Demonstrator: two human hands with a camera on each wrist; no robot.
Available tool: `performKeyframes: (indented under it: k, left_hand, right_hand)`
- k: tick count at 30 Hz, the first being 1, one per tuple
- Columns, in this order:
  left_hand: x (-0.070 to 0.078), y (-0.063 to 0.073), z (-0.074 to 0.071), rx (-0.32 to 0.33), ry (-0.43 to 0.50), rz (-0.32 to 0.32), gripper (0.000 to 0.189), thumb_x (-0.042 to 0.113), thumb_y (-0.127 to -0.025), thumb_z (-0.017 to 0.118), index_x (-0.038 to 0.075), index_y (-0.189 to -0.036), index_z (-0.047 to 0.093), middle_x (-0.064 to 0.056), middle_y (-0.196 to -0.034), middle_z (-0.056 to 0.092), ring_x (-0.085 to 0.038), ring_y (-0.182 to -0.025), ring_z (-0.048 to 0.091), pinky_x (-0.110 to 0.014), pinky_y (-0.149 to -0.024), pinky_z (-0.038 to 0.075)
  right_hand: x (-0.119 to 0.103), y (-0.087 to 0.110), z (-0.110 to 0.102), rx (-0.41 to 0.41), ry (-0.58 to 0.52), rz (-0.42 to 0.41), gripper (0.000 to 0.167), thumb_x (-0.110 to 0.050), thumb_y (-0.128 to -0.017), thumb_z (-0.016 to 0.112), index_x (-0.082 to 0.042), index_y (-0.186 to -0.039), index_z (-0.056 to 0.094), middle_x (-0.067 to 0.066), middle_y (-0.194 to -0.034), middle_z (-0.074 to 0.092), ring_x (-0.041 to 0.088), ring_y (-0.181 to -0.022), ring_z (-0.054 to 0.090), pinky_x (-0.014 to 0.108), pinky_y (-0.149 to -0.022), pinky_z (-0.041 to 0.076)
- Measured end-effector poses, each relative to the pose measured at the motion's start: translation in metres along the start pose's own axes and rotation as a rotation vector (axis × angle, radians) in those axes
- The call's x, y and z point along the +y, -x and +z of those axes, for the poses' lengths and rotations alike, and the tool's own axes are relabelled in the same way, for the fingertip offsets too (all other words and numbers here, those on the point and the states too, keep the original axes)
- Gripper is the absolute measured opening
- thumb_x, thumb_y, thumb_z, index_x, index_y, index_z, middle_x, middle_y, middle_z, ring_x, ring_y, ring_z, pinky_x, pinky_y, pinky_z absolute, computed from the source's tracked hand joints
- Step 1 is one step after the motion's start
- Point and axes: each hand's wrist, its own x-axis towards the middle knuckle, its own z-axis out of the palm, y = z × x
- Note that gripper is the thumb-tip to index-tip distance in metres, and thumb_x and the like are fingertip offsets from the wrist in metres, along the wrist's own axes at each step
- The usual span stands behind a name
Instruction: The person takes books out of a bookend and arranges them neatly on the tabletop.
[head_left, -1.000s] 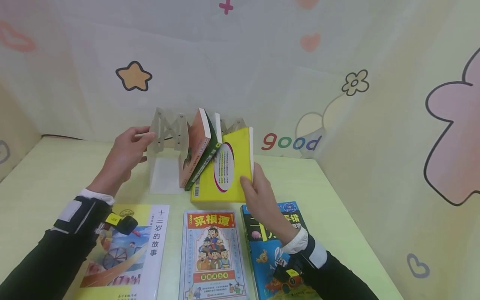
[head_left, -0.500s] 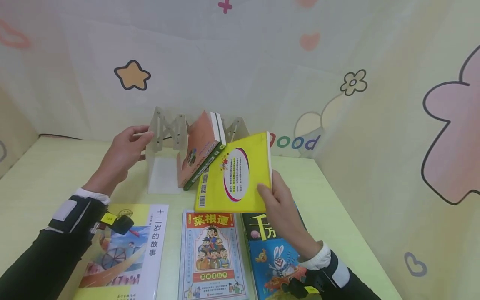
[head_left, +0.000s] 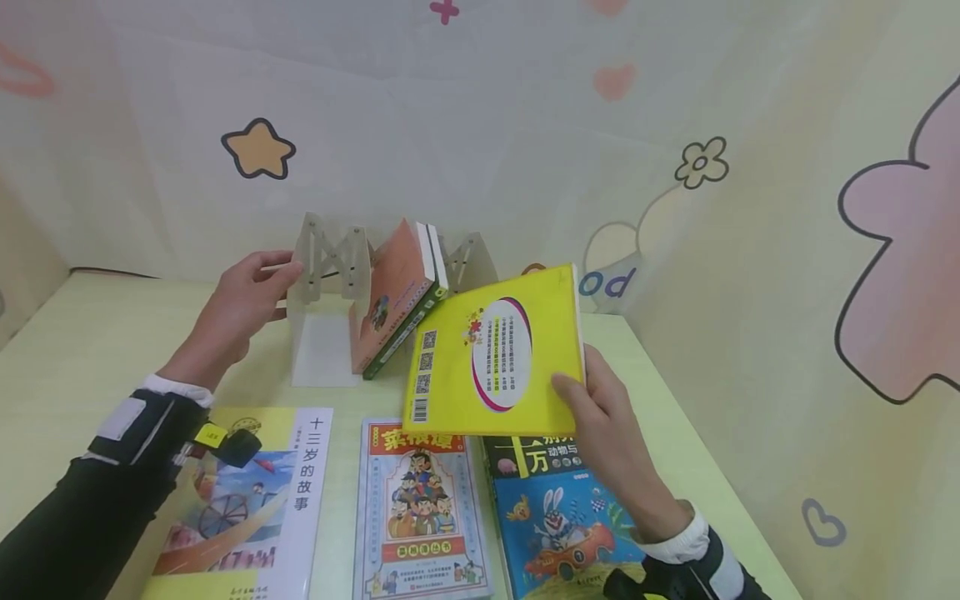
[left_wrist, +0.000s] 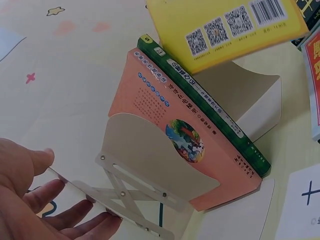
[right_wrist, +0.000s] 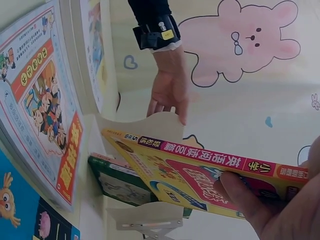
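My left hand [head_left: 243, 304] pinches the left end plate of a beige expandable book rack [head_left: 360, 262] between thumb and fingers. Inside the rack a pink book [left_wrist: 150, 100] and a green-spined book [left_wrist: 215, 117] lean together to the right. With thumb on the back cover, my right hand [head_left: 615, 437] grips a yellow book [head_left: 453, 367] by its right edge, tilted in front of the rack's right part. Its spine [right_wrist: 215, 157] shows in the right wrist view. In the head view its lower edge overlaps the tops of two books lying in front.
Three books lie along the front of the table [head_left: 90, 358]: a yellow and white one [head_left: 247, 508] at left, a pale blue and red one [head_left: 423, 533] in the middle, a blue one [head_left: 558, 525] at right. A decorated wall cloth [head_left: 480, 133] hangs close behind the rack.
My right hand has drawn the yellow book out of the rack, toward me and to the right. The pink and green books have tipped further right. My left hand stays on the plate.
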Motion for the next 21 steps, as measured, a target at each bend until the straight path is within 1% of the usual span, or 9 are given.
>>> performKeyframes:
  k: [5, 9, 13, 18, 21]
  left_hand:
    - [-0.002, -0.001, -0.002, -0.004, -0.024, -0.002, 0.079, 0.056, -0.105, 0.049, 0.006, -0.163, 0.027, -0.025, -0.161, 0.035, -0.046, -0.143, 0.040, -0.058, -0.111, 0.043]
    - [-0.003, -0.001, -0.004, -0.012, -0.039, 0.002, 0.081, 0.057, -0.105, 0.048, 0.005, -0.163, 0.027, -0.025, -0.160, 0.036, -0.046, -0.142, 0.041, -0.057, -0.110, 0.044]
    - [-0.002, 0.001, -0.004, -0.024, -0.052, 0.011, 0.080, 0.056, -0.106, 0.047, 0.004, -0.163, 0.026, -0.025, -0.160, 0.037, -0.045, -0.143, 0.041, -0.057, -0.109, 0.045]
    - [-0.001, 0.005, -0.005, -0.040, -0.071, 0.009, 0.078, 0.053, -0.107, 0.045, 0.002, -0.162, 0.025, -0.026, -0.160, 0.036, -0.046, -0.142, 0.041, -0.058, -0.109, 0.045]
    - [-0.001, 0.005, -0.007, -0.052, -0.085, 0.011, 0.078, 0.053, -0.108, 0.043, 0.001, -0.162, 0.025, -0.028, -0.160, 0.035, -0.047, -0.142, 0.041, -0.058, -0.109, 0.044]
  right_hand:
    - [-0.006, 0.007, -0.011, 0.004, -0.011, -0.004, 0.039, -0.017, -0.111, 0.043, -0.007, -0.149, 0.040, 0.019, -0.114, 0.066, 0.029, -0.083, 0.071, 0.034, -0.070, 0.062]
    - [-0.010, 0.012, -0.018, -0.015, -0.040, 0.006, 0.038, -0.019, -0.111, 0.043, -0.006, -0.147, 0.040, 0.022, -0.112, 0.066, 0.030, -0.082, 0.073, 0.038, -0.069, 0.063]
    - [-0.012, 0.018, -0.021, -0.025, -0.063, 0.049, 0.037, -0.020, -0.111, 0.043, -0.008, -0.147, 0.041, 0.022, -0.113, 0.066, 0.032, -0.083, 0.073, 0.040, -0.069, 0.063]
    - [-0.013, 0.024, -0.022, -0.020, -0.066, 0.111, 0.037, -0.018, -0.111, 0.044, -0.006, -0.146, 0.044, 0.021, -0.114, 0.065, 0.031, -0.083, 0.072, 0.036, -0.069, 0.063]
    - [-0.014, 0.027, -0.021, -0.043, -0.083, 0.146, 0.038, -0.018, -0.111, 0.044, -0.007, -0.147, 0.043, 0.020, -0.115, 0.066, 0.032, -0.083, 0.072, 0.035, -0.070, 0.063]
